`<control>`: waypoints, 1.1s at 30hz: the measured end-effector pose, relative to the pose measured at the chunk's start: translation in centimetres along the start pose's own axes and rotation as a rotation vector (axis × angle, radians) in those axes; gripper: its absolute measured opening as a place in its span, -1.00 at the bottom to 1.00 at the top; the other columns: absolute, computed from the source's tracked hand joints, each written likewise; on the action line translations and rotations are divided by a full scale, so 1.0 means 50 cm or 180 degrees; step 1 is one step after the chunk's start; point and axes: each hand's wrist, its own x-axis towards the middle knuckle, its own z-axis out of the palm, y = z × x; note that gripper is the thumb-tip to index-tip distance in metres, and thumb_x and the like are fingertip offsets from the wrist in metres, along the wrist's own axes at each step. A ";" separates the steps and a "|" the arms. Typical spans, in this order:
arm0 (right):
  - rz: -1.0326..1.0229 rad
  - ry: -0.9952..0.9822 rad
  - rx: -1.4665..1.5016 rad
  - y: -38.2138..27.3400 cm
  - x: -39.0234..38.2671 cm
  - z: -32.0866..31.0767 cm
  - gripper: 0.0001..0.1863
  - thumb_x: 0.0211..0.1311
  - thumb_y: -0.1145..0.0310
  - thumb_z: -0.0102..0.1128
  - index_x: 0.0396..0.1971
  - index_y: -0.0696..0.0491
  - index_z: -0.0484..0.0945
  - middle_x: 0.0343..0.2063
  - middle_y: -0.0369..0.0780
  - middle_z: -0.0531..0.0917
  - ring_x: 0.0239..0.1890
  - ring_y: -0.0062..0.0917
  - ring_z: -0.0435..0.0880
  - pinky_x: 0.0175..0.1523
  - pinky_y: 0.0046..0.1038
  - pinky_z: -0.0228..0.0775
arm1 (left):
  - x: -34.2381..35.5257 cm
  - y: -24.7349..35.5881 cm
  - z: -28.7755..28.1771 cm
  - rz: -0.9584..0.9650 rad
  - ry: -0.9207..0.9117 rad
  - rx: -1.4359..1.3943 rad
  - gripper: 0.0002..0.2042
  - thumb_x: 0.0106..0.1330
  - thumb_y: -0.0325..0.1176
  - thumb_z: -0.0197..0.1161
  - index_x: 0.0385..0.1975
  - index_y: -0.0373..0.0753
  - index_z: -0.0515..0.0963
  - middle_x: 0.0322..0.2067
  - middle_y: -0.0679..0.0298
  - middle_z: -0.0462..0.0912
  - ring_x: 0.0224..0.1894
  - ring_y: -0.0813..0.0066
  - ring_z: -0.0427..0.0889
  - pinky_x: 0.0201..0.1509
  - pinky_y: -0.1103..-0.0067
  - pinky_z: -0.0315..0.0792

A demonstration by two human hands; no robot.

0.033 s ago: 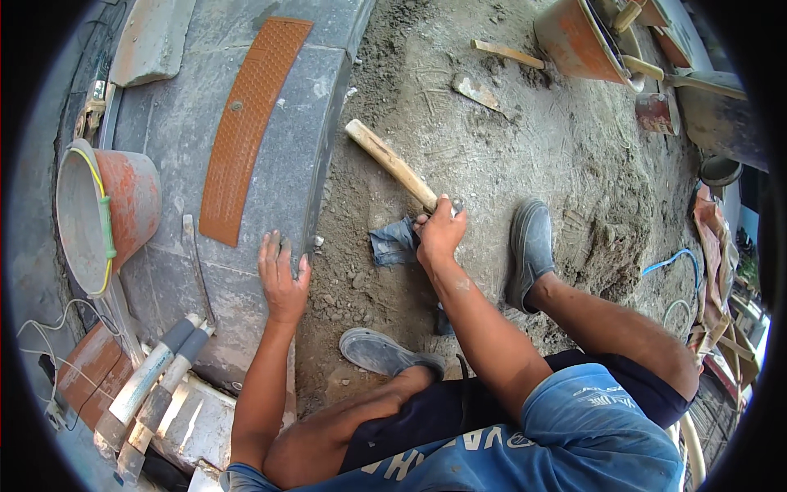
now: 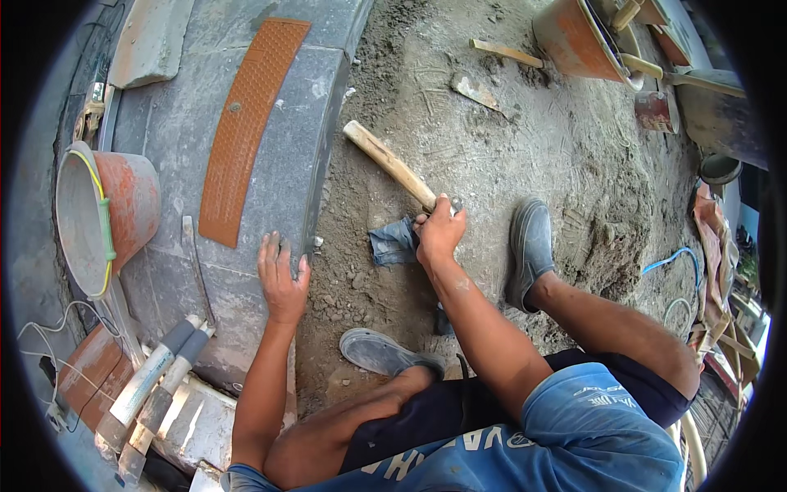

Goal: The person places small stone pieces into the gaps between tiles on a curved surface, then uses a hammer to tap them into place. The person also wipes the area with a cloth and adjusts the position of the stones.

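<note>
My right hand [image 2: 441, 234] is closed around one end of a wooden-handled tool [image 2: 389, 166]. Its pale, thick handle points up and to the left over the dirt. A bit of grey metal shows by my fingers, but the rest of that end is hidden, so its kind cannot be told. Beside this hand lies a crumpled blue-grey cloth [image 2: 393, 243] on the ground. My left hand [image 2: 284, 283] is spread open at the edge of the grey stone slabs [image 2: 283, 164], holding nothing. Beyond its fingertips, an orange-brown textured strip [image 2: 256, 131] lies along the slabs.
An orange bucket [image 2: 135, 201] lies tipped at the left, near a thin metal bar [image 2: 197, 271] and grey-ended pipes [image 2: 156, 381]. Across the dirt are a flat blade [image 2: 477, 92], another wooden handle [image 2: 507, 53] and a bucket of tools [image 2: 574, 41]. My shoes [image 2: 533, 246] stand on the dirt.
</note>
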 end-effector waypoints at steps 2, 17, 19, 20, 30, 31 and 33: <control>-0.0031 -0.0171 -0.0341 0.006 -0.001 0.000 -0.76 0.31 0.26 0.02 -0.26 0.06 0.21 -0.57 -0.24 0.40 -0.76 -0.60 0.40 -0.72 -0.53 0.23 | 0.002 0.005 0.001 -0.0022 -0.0003 -0.0043 -0.59 0.11 -0.48 0.30 -0.02 -0.40 0.42 0.15 -0.07 0.38 0.25 -0.11 0.30 0.28 0.13 0.25; -0.0079 -0.0179 -0.0293 0.006 -0.006 -0.004 -0.79 0.31 0.28 0.04 -0.30 0.05 0.24 -0.60 -0.26 0.41 -0.77 -0.61 0.40 -0.72 -0.54 0.25 | 0.002 -0.002 0.001 0.0030 0.0002 0.0009 -0.59 0.09 -0.50 0.31 -0.03 -0.41 0.42 0.15 -0.06 0.36 0.24 -0.12 0.31 0.28 0.12 0.27; 0.0007 -0.0182 -0.0325 0.010 -0.013 -0.006 -0.79 0.31 0.29 0.04 -0.31 0.05 0.24 -0.60 -0.26 0.42 -0.77 -0.61 0.41 -0.73 -0.54 0.25 | -0.001 -0.002 0.000 0.0035 -0.0005 0.0025 -0.59 0.09 -0.50 0.30 -0.03 -0.41 0.42 0.15 -0.06 0.37 0.23 -0.12 0.31 0.28 0.12 0.27; 0.0005 -0.0183 -0.0324 0.011 -0.007 -0.007 -0.79 0.31 0.29 0.04 -0.31 0.05 0.24 -0.60 -0.26 0.42 -0.77 -0.61 0.41 -0.73 -0.54 0.25 | -0.001 -0.001 0.001 0.0044 -0.0016 0.0037 -0.60 0.10 -0.50 0.30 -0.03 -0.41 0.42 0.15 -0.06 0.37 0.23 -0.12 0.32 0.28 0.12 0.27; 0.0018 -0.0241 -0.0162 0.007 0.009 -0.012 -0.79 0.31 0.29 0.03 -0.29 0.05 0.23 -0.59 -0.27 0.41 -0.75 -0.61 0.42 -0.73 -0.55 0.23 | -0.003 -0.001 0.005 0.0043 0.0017 -0.0027 -0.64 0.12 -0.52 0.27 -0.06 -0.40 0.43 0.14 -0.07 0.39 0.23 -0.13 0.31 0.27 0.12 0.25; -0.0011 -0.0209 -0.0072 0.006 0.007 -0.011 -0.79 0.31 0.28 0.03 -0.28 0.05 0.23 -0.58 -0.27 0.41 -0.75 -0.61 0.42 -0.73 -0.54 0.24 | -0.003 -0.001 0.004 0.0057 0.0033 -0.0033 -0.64 0.12 -0.52 0.27 -0.06 -0.40 0.43 0.14 -0.07 0.39 0.23 -0.13 0.31 0.27 0.13 0.25; 0.0020 -0.0138 -0.0067 0.004 0.004 -0.012 -0.78 0.31 0.28 0.04 -0.28 0.07 0.25 -0.59 -0.26 0.43 -0.75 -0.59 0.44 -0.73 -0.54 0.25 | -0.003 -0.002 0.003 0.0070 0.0053 -0.0032 -0.64 0.12 -0.52 0.27 -0.06 -0.40 0.43 0.14 -0.07 0.39 0.23 -0.13 0.31 0.27 0.13 0.25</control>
